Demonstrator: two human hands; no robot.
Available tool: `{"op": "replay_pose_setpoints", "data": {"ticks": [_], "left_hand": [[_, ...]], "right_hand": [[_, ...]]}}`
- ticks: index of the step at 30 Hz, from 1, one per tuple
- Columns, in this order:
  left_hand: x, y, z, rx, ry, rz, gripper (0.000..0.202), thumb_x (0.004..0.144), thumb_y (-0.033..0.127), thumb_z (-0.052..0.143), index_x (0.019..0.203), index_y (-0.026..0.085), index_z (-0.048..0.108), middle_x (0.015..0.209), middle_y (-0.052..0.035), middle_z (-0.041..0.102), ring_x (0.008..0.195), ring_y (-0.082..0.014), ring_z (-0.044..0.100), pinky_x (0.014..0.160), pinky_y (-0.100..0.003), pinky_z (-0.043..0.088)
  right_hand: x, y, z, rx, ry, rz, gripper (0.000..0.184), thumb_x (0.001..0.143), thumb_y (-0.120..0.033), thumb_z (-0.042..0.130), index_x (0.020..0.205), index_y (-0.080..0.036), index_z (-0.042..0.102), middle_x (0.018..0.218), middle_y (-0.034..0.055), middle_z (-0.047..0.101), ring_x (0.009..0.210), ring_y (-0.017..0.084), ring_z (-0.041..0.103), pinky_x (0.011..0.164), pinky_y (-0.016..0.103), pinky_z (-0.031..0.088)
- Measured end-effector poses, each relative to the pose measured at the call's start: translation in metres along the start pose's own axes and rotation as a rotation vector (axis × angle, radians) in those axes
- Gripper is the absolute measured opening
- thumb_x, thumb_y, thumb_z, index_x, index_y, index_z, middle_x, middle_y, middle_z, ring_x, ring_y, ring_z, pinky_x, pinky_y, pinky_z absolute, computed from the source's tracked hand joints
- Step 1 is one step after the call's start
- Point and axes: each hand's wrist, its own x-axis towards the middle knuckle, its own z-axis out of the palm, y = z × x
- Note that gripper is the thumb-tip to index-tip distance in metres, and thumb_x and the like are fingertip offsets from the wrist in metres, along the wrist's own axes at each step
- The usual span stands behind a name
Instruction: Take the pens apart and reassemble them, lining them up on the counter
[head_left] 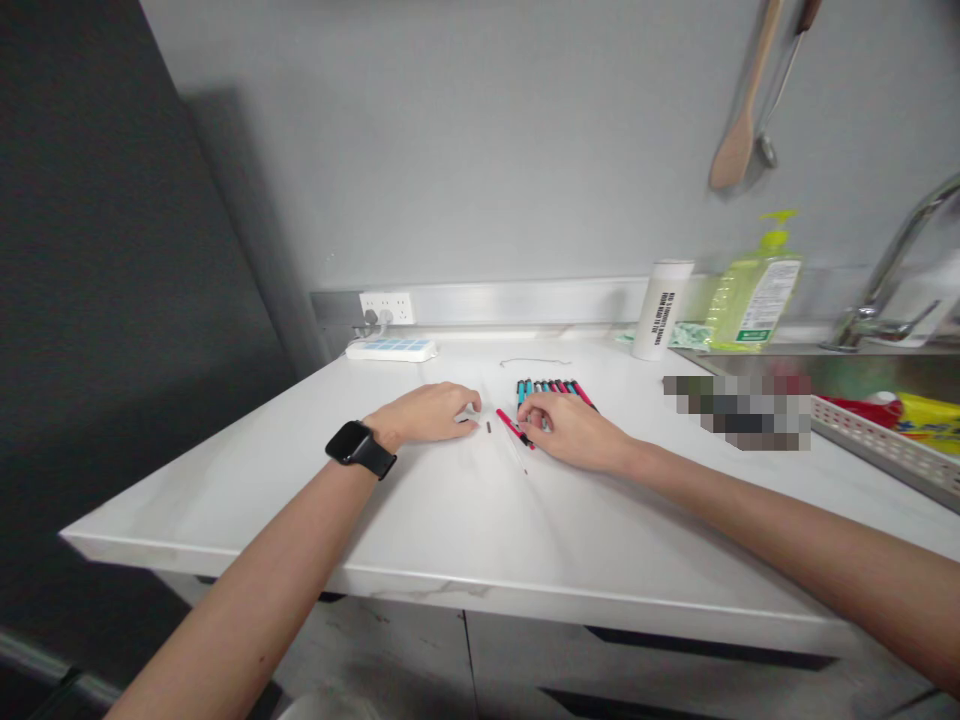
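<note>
My left hand (435, 412), with a black smartwatch (360, 448) on its wrist, hovers over or rests on the counter. Its thumb and curled fingers are apart with nothing between them. Just right of them lies a small dark piece (489, 427). My right hand (562, 428) has its fingertips bent at a pink pen barrel (507, 421) with a black end. A thin clear pen refill (517, 455) lies by the barrel, nearer to me. Behind my right hand is a row of several pink and teal pens (536, 387), partly hidden by that hand.
A power strip (391, 349) lies at the back left of the white counter (420, 530). A white bottle (661, 310) and a yellow-green soap pump bottle (754, 295) stand at the back right. Farther right are the sink's tap (874, 310) and a perforated tray (885, 450).
</note>
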Motion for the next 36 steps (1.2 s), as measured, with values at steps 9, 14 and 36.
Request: {"op": "replay_pose_setpoints", "data": {"ticks": [9, 14, 36], "left_hand": [[0.001, 0.001, -0.003, -0.064, -0.009, 0.073, 0.030, 0.082, 0.033, 0.046, 0.099, 0.019, 0.066, 0.082, -0.0039, 0.064, 0.068, -0.0149, 0.055, 0.062, -0.024, 0.035], [-0.001, -0.006, -0.004, -0.076, -0.006, 0.009, 0.027, 0.080, 0.031, 0.044, 0.090, 0.018, 0.066, 0.076, -0.0032, 0.062, 0.062, -0.0141, 0.050, 0.058, -0.025, 0.032], [-0.005, -0.009, -0.001, -0.237, -0.062, -0.085, 0.017, 0.071, 0.030, 0.049, 0.059, 0.018, 0.052, 0.056, 0.0015, 0.050, 0.052, -0.0110, 0.039, 0.052, -0.026, 0.026]], "right_hand": [[-0.002, -0.004, -0.004, -0.050, -0.045, 0.028, 0.014, 0.081, -0.030, 0.054, 0.086, -0.020, 0.062, 0.073, -0.0001, 0.063, 0.066, 0.014, 0.056, 0.062, 0.024, 0.038], [-0.002, -0.004, -0.004, -0.037, -0.030, 0.035, 0.011, 0.080, -0.023, 0.054, 0.086, -0.020, 0.063, 0.073, -0.0001, 0.063, 0.064, 0.013, 0.055, 0.061, 0.024, 0.038], [-0.003, -0.002, 0.000, -0.069, -0.026, -0.082, 0.012, 0.082, -0.018, 0.050, 0.087, -0.019, 0.060, 0.078, 0.0022, 0.061, 0.074, 0.015, 0.056, 0.067, 0.027, 0.041]]}}
